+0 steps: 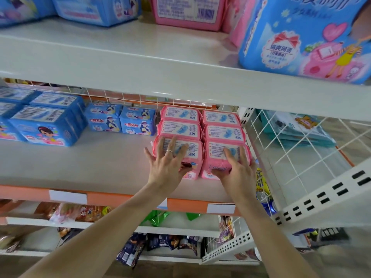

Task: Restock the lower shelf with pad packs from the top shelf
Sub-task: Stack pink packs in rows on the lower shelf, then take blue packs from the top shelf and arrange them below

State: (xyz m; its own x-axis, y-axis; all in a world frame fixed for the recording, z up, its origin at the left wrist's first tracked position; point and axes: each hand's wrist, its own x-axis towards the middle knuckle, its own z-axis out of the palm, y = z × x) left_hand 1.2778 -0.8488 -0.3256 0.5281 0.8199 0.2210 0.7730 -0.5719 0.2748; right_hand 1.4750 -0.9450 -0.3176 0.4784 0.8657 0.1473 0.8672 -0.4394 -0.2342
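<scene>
Several pink pad packs lie on the lower shelf (96, 163) in two columns at its right end. My left hand (167, 164) rests with spread, straight fingers on the front left pink pack (193, 152). On the front right pink pack (215, 152), my right hand (239, 170) lies flat, its thumb against the pack's front face. More pink packs (188, 13) stand on the top shelf (140, 57), with a large blue pack (301, 37) at its right front edge.
Big blue packs (46, 125) fill the lower shelf's left end, and two small blue packs (120, 121) stand at the back middle. A white wire divider (301, 149) closes off the right side. Snack bags (84, 213) lie on the shelves below.
</scene>
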